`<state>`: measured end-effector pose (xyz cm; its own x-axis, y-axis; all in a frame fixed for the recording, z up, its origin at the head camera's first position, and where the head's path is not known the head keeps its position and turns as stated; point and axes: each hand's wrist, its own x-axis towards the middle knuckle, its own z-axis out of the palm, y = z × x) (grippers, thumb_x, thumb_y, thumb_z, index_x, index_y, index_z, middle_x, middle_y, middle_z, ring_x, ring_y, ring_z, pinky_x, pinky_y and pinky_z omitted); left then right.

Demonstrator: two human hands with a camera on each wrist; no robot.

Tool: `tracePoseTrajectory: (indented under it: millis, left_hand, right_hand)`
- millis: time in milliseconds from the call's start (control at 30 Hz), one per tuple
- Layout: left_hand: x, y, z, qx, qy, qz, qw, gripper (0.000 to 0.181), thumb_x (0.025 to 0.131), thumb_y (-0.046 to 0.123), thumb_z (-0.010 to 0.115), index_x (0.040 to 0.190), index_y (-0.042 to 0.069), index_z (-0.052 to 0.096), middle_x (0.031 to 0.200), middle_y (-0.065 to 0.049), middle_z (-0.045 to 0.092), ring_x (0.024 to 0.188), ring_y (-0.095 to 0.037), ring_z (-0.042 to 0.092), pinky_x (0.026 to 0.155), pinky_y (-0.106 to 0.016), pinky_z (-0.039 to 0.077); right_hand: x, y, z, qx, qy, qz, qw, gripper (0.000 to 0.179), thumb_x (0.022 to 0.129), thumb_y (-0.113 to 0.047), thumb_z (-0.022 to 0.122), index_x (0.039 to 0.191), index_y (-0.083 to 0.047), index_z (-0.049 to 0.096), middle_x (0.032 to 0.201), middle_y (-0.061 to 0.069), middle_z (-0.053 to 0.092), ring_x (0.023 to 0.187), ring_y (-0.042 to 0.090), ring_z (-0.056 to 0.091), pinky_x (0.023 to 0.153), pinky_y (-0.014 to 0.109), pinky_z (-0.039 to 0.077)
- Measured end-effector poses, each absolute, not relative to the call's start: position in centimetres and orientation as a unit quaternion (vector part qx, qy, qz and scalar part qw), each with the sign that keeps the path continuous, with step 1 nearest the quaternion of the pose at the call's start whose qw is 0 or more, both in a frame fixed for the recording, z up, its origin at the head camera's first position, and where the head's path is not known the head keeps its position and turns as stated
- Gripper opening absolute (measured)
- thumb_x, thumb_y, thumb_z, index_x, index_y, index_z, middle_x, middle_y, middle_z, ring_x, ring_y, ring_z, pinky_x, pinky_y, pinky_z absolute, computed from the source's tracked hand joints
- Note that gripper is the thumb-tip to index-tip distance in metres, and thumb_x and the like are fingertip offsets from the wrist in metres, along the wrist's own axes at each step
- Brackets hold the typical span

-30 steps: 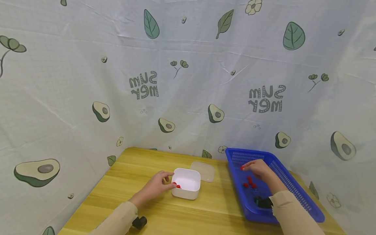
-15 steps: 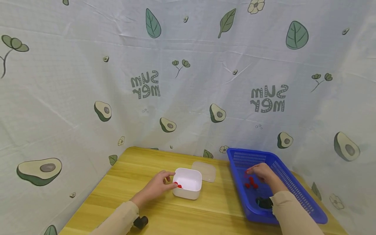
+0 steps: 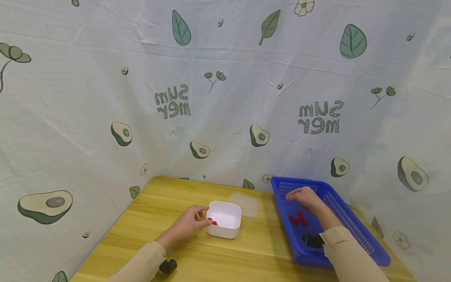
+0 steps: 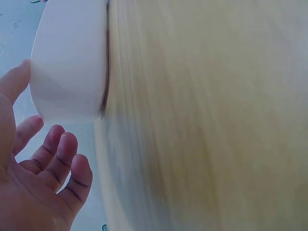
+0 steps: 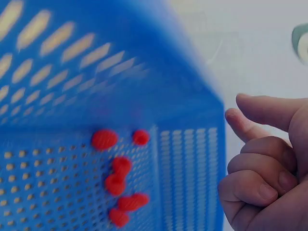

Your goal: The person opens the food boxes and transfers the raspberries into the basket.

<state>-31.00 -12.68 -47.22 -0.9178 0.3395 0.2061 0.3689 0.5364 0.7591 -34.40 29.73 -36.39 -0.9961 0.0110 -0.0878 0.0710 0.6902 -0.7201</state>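
At left, the left hand is placed against the white box on the bench; the box's left side is held between thumb and forefinger, set well apart, with the other fingers loosely bent; red pieces are seen inside, beside the thumb; behind the box, a translucent sheet is laid flat; at right, more red pieces are clustered in the blue basket; above them the right hand is held, thumb and forefinger nearly closed, remaining fingers folded; whether anything is pinched cannot be told.
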Motion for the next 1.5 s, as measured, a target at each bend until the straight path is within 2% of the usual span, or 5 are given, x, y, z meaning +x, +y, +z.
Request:
tracePoseTrajectory:
  millis: [267,467,700,1000,1500]
  left_hand:
    - [-31.0,-12.7,-47.3,-0.201,-0.876,-0.439,0.015,0.054,0.091,0.035,0.075,0.136,0.007,0.062,0.101,-0.007,0.056,0.084,-0.018,0.049,0.068,-0.027,0.043]
    - [-31.1,-12.7,-47.3,-0.2,-0.876,-0.438,0.016,0.056,0.091,0.037,0.075,0.136,0.007,0.061,0.101,-0.005,0.056,0.084,-0.018,0.05,0.068,-0.026,0.043]
    - [-31.1,-12.7,-47.3,-0.198,-0.877,-0.438,0.015,0.056,0.091,0.037,0.075,0.137,0.007,0.061,0.101,-0.005,0.056,0.085,-0.018,0.05,0.067,-0.026,0.043]
    - [-31.0,-12.7,-47.4,-0.206,-0.874,-0.439,0.018,0.056,0.092,0.037,0.074,0.137,0.006,0.061,0.101,-0.005,0.056,0.084,-0.017,0.05,0.068,-0.025,0.044]
    - [-31.5,-12.8,-47.9,-0.21,-0.875,-0.436,0.024,0.057,0.091,0.039,0.075,0.136,0.006,0.062,0.1,-0.003,0.057,0.085,-0.017,0.051,0.071,-0.026,0.045]
  right_hand:
    - [-34.3,26.8,-34.8,-0.015,0.911,-0.411,0.042,0.035,0.095,-0.02,0.068,0.121,0.004,0.07,0.083,0.004,0.066,0.043,0.008,0.023,0.043,0.026,0.028]
    - [-34.4,24.5,-34.0,-0.021,0.902,-0.427,0.051,0.034,0.096,-0.019,0.068,0.121,0.002,0.07,0.052,-0.008,0.029,0.044,0.008,0.021,0.043,0.025,0.025]
    - [-34.6,21.9,-34.5,-0.028,0.892,-0.448,0.048,0.028,0.093,-0.017,0.071,0.115,0.0,0.074,0.087,0.005,0.061,0.044,0.009,0.022,0.044,0.024,0.026]
    - [-34.5,19.1,-35.7,-0.054,0.87,-0.482,0.086,0.029,0.095,-0.014,0.068,0.118,0.003,0.071,0.053,-0.008,0.026,0.045,0.007,0.016,0.043,0.024,0.023]
    - [-35.1,15.1,-38.3,-0.051,0.854,-0.503,0.126,0.022,0.091,-0.013,0.073,0.11,-0.001,0.074,0.054,-0.006,0.03,0.045,0.009,0.02,0.043,0.022,0.023]
